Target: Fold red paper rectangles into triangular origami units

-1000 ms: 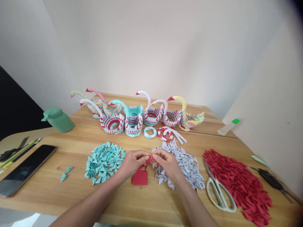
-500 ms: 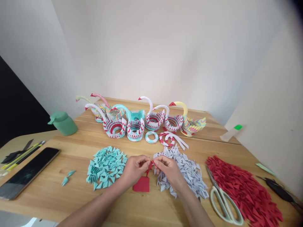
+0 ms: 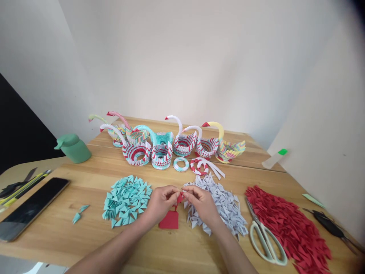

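Note:
My left hand [image 3: 161, 203] and my right hand [image 3: 201, 203] meet over the wooden table [image 3: 85, 236], fingertips pinching a small red folded paper piece [image 3: 179, 197] between them. A flat stack of red paper rectangles [image 3: 169, 220] lies on the table just below my hands. A pile of teal folded triangles [image 3: 125, 199] sits left of my left hand. A pile of white folded triangles [image 3: 222, 203] lies under and right of my right hand.
A red triangle pile [image 3: 288, 228] and pale scissors [image 3: 264, 236] lie at the right. Paper swans [image 3: 159, 142] and rings stand at the back. A phone [image 3: 31, 207], green dispenser [image 3: 72, 147], and tools [image 3: 17, 184] are at left; a dark tool [image 3: 327, 224] at far right.
Both hands keep working the small red piece with slight finger shifts. The view has shifted a little; nothing on the table has moved.

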A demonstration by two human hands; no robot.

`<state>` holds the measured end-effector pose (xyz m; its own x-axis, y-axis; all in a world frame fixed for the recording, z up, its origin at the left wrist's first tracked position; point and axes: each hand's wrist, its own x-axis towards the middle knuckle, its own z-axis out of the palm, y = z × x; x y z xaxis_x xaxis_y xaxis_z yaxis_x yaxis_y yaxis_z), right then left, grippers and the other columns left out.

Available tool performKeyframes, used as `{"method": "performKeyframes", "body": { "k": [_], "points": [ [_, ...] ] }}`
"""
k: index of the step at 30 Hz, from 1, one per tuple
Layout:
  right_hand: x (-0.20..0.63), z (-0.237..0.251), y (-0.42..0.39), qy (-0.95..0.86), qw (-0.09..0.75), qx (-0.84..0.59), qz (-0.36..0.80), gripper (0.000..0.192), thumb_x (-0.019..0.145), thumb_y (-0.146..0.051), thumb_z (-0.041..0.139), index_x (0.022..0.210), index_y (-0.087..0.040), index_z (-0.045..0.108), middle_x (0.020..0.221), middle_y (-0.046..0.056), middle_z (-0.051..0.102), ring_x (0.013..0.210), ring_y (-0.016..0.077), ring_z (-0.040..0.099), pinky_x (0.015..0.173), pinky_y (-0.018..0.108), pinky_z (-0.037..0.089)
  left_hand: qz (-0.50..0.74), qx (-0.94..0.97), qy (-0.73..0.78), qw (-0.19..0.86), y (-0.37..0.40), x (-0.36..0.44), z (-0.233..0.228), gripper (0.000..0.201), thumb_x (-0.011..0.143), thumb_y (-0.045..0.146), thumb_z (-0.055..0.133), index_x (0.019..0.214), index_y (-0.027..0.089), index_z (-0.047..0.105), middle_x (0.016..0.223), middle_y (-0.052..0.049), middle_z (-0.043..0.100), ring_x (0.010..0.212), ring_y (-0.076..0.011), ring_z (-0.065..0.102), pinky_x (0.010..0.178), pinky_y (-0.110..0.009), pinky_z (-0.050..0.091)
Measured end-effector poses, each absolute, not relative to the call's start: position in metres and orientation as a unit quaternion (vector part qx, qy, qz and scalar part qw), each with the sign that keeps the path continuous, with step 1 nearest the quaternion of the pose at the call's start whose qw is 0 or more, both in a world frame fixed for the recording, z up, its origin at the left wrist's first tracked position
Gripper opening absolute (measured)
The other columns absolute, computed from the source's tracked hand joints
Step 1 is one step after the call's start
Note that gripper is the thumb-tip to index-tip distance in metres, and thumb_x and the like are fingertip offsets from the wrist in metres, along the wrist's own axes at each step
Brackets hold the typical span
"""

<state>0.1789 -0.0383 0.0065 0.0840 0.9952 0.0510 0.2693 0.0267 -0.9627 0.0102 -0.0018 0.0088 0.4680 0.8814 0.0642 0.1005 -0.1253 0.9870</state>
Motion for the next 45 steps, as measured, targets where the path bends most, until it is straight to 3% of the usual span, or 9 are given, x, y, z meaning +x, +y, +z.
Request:
{"method": "performKeyframes", "body": {
  "k": [4, 10, 19, 26, 29, 33, 38, 45],
  "points": [
    [0.178, 0.011, -0.04, -0.573, 0.455, -0.574, 0.367, 0.018, 0.08, -0.032, 0.062, 0.089, -0.02, 0.073, 0.083, 0.004, 0.072, 0.077, 0.0195, 0.064, 0.07, 0.029, 0.049, 0.36, 0.704, 0.373, 0.485, -0.004, 0.01, 0.006, 0.023, 0.085, 0.03, 0.051, 0.08, 0.016, 0.069, 0.071, -0.003, 0.065, 0.065, -0.0143, 0.055, 0.059, -0.02, 0.039],
    [0.178, 0.017, -0.042, -0.598, 0.434, -0.578, 0.346, 0.014, 0.082, -0.026, 0.058, 0.078, -0.019, 0.069, 0.068, -0.001, 0.066, 0.066, 0.0153, 0.06, 0.062, 0.023, 0.044, 0.348, 0.693, 0.37, 0.511, -0.003, 0.009, 0.004, 0.026, 0.087, 0.033, 0.05, 0.079, 0.016, 0.067, 0.067, -0.002, 0.062, 0.061, -0.0131, 0.052, 0.058, -0.021, 0.039],
    [0.174, 0.016, -0.043, -0.668, 0.403, -0.574, 0.249, 0.015, 0.085, -0.023, 0.055, 0.074, -0.02, 0.065, 0.068, -0.001, 0.063, 0.066, 0.0149, 0.057, 0.064, 0.025, 0.04, 0.339, 0.653, 0.361, 0.573, 0.003, 0.01, 0.003, 0.025, 0.082, 0.036, 0.057, 0.074, 0.013, 0.063, 0.067, -0.003, 0.062, 0.06, -0.013, 0.053, 0.058, -0.022, 0.04],
    [0.18, 0.016, -0.042, -0.55, 0.487, -0.588, 0.339, 0.026, 0.083, -0.041, 0.057, 0.07, -0.018, 0.058, 0.06, -0.001, 0.059, 0.057, 0.0142, 0.054, 0.056, 0.024, 0.042, 0.39, 0.566, 0.359, 0.632, 0.006, 0.011, 0.004, 0.029, 0.077, 0.041, 0.062, 0.07, 0.013, 0.061, 0.058, 0.0, 0.058, 0.052, -0.0099, 0.047, 0.053, -0.021, 0.037],
    [0.179, 0.014, -0.042, -0.54, 0.5, -0.57, 0.364, 0.029, 0.084, -0.046, 0.054, 0.077, -0.018, 0.059, 0.064, 0.001, 0.06, 0.06, 0.0151, 0.055, 0.058, 0.025, 0.044, 0.412, 0.512, 0.366, 0.659, 0.008, 0.011, 0.008, 0.032, 0.074, 0.044, 0.066, 0.069, 0.013, 0.059, 0.055, 0.001, 0.057, 0.05, -0.009, 0.048, 0.052, -0.02, 0.037],
    [0.172, 0.011, -0.043, -0.578, 0.475, -0.542, 0.383, 0.022, 0.079, -0.039, 0.063, 0.087, -0.019, 0.058, 0.068, -0.001, 0.059, 0.062, 0.0142, 0.055, 0.059, 0.024, 0.044, 0.417, 0.479, 0.351, 0.688, 0.007, 0.012, 0.01, 0.033, 0.071, 0.044, 0.069, 0.072, 0.013, 0.059, 0.06, -0.001, 0.061, 0.051, -0.009, 0.05, 0.053, -0.02, 0.039],
    [0.172, 0.011, -0.042, -0.559, 0.483, -0.574, 0.352, 0.017, 0.082, -0.033, 0.06, 0.073, -0.019, 0.057, 0.061, -0.003, 0.054, 0.055, 0.0119, 0.05, 0.055, 0.023, 0.04, 0.388, 0.505, 0.348, 0.688, 0.003, 0.015, 0.007, 0.032, 0.072, 0.043, 0.068, 0.07, 0.012, 0.06, 0.06, -0.001, 0.06, 0.051, -0.0082, 0.048, 0.052, -0.02, 0.037],
    [0.177, 0.01, -0.042, -0.562, 0.476, -0.587, 0.335, 0.018, 0.083, -0.034, 0.058, 0.074, -0.018, 0.058, 0.064, -0.002, 0.056, 0.059, 0.013, 0.051, 0.056, 0.023, 0.039, 0.36, 0.538, 0.371, 0.666, 0.003, 0.014, 0.005, 0.03, 0.07, 0.041, 0.068, 0.065, 0.012, 0.059, 0.054, -0.001, 0.056, 0.047, -0.0081, 0.044, 0.047, -0.02, 0.033]
  ]
}}
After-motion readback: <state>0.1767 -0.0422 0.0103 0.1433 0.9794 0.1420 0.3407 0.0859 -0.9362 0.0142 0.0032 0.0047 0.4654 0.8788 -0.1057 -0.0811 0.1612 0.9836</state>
